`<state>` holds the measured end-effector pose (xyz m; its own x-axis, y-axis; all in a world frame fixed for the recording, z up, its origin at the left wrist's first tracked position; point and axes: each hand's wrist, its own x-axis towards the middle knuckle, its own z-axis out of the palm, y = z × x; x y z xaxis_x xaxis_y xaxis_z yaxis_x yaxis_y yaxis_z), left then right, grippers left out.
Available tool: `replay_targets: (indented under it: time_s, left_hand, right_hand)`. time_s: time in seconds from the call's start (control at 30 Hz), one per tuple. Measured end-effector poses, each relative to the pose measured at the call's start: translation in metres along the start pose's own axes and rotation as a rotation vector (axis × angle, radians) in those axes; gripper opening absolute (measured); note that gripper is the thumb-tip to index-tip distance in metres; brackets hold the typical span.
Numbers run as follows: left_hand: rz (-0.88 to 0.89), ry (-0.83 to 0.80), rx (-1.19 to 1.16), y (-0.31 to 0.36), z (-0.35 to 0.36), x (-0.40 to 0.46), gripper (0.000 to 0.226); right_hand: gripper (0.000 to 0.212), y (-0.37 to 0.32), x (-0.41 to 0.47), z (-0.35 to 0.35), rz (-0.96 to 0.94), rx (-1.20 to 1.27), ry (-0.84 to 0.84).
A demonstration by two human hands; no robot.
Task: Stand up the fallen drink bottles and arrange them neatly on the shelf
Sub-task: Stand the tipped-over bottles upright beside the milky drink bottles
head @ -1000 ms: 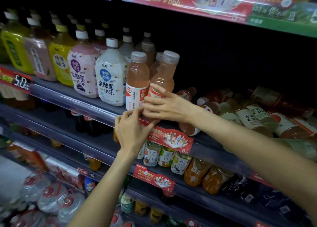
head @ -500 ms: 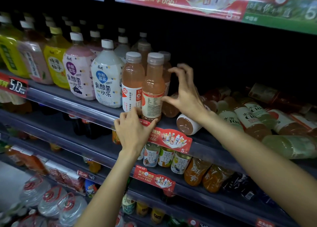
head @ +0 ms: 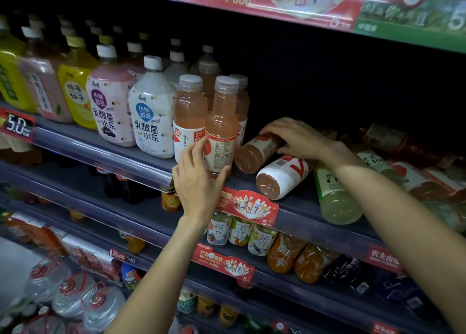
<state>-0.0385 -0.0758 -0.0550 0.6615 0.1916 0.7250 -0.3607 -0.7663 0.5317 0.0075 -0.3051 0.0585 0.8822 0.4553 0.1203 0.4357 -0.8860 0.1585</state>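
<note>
Two pink drink bottles stand upright at the shelf front: one [head: 189, 117] on the left and a second [head: 222, 129] beside it. My left hand [head: 199, 177] holds the base of the second bottle, thumb on its right side. To the right, a pink bottle [head: 254, 152] lies on its side with its bottom toward me. My right hand [head: 295, 137] lies over it, fingers curled round its upper end. Another fallen pink bottle with a white label [head: 282, 177] lies just in front. Further right lie a pale green bottle [head: 335, 197] and several more fallen bottles [head: 416, 180].
Large white [head: 151, 117], pink [head: 111, 107] and yellow [head: 75, 91] bottles stand in rows at the left. A red promo tag [head: 248, 205] hangs on the shelf rail [head: 100, 154]. Lower shelves hold tea and juice bottles [head: 242, 233]; water jugs [head: 73, 293] sit bottom left.
My right hand has left the upright pink bottle and dropped to the right onto a lying bottle. My left hand has risen from the shelf rail to grip the upright bottle's base.
</note>
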Motion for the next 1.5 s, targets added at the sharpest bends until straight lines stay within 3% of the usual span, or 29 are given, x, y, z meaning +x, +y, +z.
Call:
replay_targets:
  time_s: [0.2, 0.3, 0.37, 0.47, 0.57, 0.67, 0.77, 0.83, 0.9, 1.0, 1.07, 1.1, 1.17, 1.33, 1.43, 1.5]
  left_hand:
    - [0.156, 0.145, -0.149, 0.021, -0.008, -0.001, 0.042]
    - [0.252, 0.083, -0.212, 0.034, -0.01, 0.002, 0.035]
    - [0.291, -0.043, -0.236, 0.043, -0.011, 0.005, 0.032]
    - [0.272, -0.25, -0.221, 0.056, -0.011, 0.013, 0.042]
    - [0.186, -0.288, -0.158, 0.073, -0.015, 0.021, 0.061]
    - [0.141, -0.343, 0.087, 0.084, -0.018, 0.028, 0.078]
    - [0.109, -0.389, 0.145, 0.084, -0.014, 0.034, 0.075]
    - [0.078, -0.373, 0.048, 0.081, -0.01, 0.031, 0.068]
    - [0.017, -0.375, -0.059, 0.079, -0.006, 0.024, 0.068]
    - [-0.06, -0.384, -0.195, 0.073, 0.0, 0.012, 0.069]
    - [-0.102, -0.376, -0.276, 0.072, 0.005, 0.009, 0.066]
    - [-0.118, -0.376, -0.293, 0.072, 0.008, 0.008, 0.063]
    - [-0.134, -0.388, -0.321, 0.07, 0.012, 0.005, 0.061]
    - [-0.06, -0.403, -0.342, 0.06, 0.008, -0.006, 0.05]
    - [0.138, -0.158, -0.277, 0.042, -0.003, -0.01, 0.032]
    - [0.183, 0.025, -0.264, 0.031, -0.008, -0.009, 0.036]
  right_hand:
    - [0.067, -0.005, 0.018, -0.001, -0.067, -0.049, -0.151]
    - [0.056, -0.004, 0.017, 0.001, -0.099, -0.058, -0.125]
    - [0.051, -0.001, 0.013, 0.002, -0.161, -0.173, -0.075]
    - [0.053, -0.001, 0.003, 0.001, -0.21, -0.282, 0.07]
    - [0.048, -0.007, -0.012, -0.007, -0.29, -0.393, 0.287]
    - [0.036, -0.011, -0.024, -0.013, -0.332, -0.538, 0.491]
    - [0.032, -0.013, -0.03, -0.016, -0.408, -0.563, 0.707]
    - [0.036, -0.016, -0.032, -0.018, -0.447, -0.495, 0.739]
    - [0.042, -0.023, -0.036, -0.019, -0.33, -0.248, 0.773]
    - [0.048, -0.039, -0.047, -0.021, 0.177, 0.413, 0.884]
    - [0.068, -0.049, -0.045, -0.027, 0.383, 0.868, 0.67]
    - [0.078, -0.053, -0.041, -0.028, 0.418, 0.977, 0.545]
    - [0.088, -0.058, -0.033, -0.026, 0.424, 0.937, 0.399]
    - [0.079, -0.054, -0.02, -0.012, 0.513, 0.865, 0.439]
    - [0.078, -0.045, -0.013, 0.0, 0.533, 0.743, 0.455]
    - [0.077, -0.041, -0.007, 0.006, 0.554, 0.721, 0.437]
